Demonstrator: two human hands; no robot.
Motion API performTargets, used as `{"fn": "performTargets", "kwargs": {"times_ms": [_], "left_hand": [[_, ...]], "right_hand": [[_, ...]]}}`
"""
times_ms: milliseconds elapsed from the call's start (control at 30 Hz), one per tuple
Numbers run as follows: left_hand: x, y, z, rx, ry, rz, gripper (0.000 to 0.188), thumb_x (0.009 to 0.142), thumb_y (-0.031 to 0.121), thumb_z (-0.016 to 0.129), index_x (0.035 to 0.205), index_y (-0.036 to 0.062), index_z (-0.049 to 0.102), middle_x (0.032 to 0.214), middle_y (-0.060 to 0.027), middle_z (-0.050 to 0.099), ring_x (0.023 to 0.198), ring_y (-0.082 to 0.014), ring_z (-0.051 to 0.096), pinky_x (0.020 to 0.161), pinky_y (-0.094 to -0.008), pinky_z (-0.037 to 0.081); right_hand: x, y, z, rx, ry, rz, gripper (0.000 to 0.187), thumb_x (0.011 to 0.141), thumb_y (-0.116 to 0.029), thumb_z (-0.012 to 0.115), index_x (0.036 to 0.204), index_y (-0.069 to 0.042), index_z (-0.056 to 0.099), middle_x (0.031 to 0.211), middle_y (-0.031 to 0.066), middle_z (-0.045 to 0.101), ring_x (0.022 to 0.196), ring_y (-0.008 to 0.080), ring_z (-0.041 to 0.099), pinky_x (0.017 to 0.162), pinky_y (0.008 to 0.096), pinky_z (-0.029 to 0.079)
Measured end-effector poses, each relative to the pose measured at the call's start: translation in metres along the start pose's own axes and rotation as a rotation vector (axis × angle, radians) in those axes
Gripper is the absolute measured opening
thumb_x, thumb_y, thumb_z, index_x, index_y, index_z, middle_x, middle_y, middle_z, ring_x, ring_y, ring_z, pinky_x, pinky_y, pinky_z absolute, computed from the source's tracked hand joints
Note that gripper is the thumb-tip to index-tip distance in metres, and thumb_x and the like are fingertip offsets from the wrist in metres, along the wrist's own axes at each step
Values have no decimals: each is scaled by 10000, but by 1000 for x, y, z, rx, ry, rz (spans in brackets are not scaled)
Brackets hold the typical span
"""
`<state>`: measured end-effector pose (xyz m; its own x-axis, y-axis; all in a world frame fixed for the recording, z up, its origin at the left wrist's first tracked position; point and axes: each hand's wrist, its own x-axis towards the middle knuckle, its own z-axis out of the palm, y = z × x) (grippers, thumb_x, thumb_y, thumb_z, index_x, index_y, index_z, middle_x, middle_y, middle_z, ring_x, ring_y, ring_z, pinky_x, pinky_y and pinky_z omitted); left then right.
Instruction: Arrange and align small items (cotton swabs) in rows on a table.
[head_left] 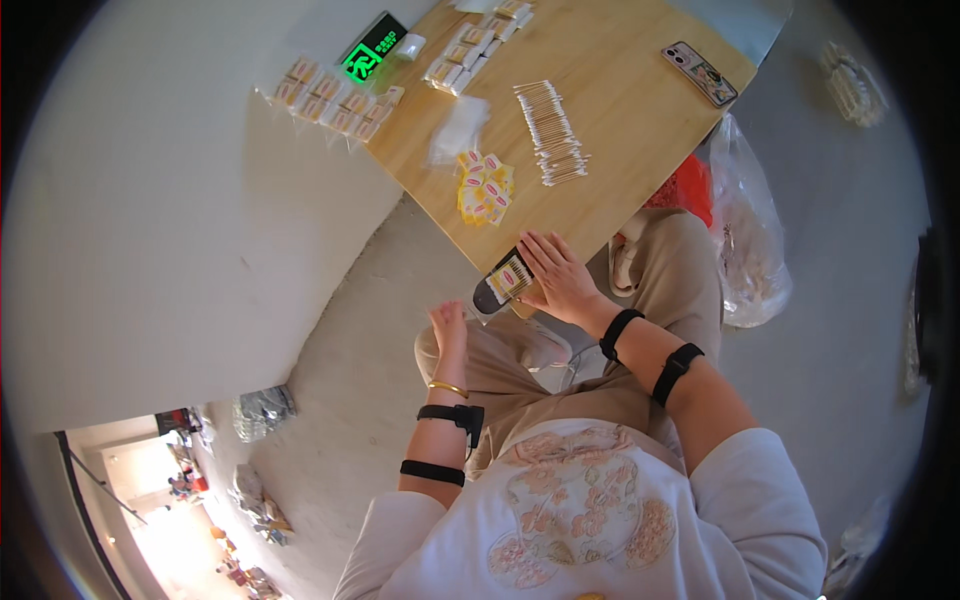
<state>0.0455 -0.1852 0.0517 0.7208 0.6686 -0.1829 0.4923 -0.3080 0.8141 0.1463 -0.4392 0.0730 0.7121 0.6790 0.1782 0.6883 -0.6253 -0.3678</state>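
Here my right grip [558, 277], the nearer one, lies spread against the swab packet [510, 278] — packet and black base [484, 299] at the surface's [620, 130] near corner, the base's long axis slanting toward my curled left grip [448, 318] — pinching or not, I cannot tell.

There is one black device [487, 298], one phone [698, 73] and four armbands [433, 472]

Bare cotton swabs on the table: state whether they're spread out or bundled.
Spread out. The cotton swabs lie side by side in a long row on the wooden table, individual sticks distinguishable.
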Motion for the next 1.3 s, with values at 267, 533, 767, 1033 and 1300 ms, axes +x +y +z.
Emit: {"fn": "performTargets", "kwargs": {"times_ms": [267,533,767,1033,1300], "left_hand": [[-38,22,39,-737,-365,-459,365,920,320,738,1166,82,609,1066,-43,701,941,-149,690,812,-291,545],[-37,19,52,-698,-404,-446,303,914,264,749,1130,73,657,983,-23,711,816,-110,674,704,-243,554],[-41,20,58,-773,-370,-452,304,915,254,747,1122,52,651,953,-25,700,763,-100,663,694,-247,556],[-39,16,58,-776,-370,-436,290,899,238,765,1087,50,651,914,-15,690,733,-102,661,697,-254,558],[-31,0,39,-803,-284,-512,471,913,381,728,1207,62,547,993,-42,639,821,-152,644,759,-316,548]], "right_hand": [[0,-6,0,-166,-71,18,956,888,-651,513,1545,-1,269,1629,129,243,1520,248,187,1249,440,115],[11,-22,1,-218,-192,-33,995,882,-662,520,1548,22,240,1641,152,196,1530,266,148,1247,428,114],[15,-29,5,-258,-236,-62,1008,883,-667,524,1555,22,225,1647,161,166,1530,331,120,1243,454,116],[18,-38,8,-220,-227,-78,953,909,-651,497,1563,-7,237,1653,149,154,1518,413,96,1230,507,137],[15,45,-30,-18,60,124,676,920,-333,625,1457,4,391,1497,184,400,1415,378,334,1189,513,241]]}}
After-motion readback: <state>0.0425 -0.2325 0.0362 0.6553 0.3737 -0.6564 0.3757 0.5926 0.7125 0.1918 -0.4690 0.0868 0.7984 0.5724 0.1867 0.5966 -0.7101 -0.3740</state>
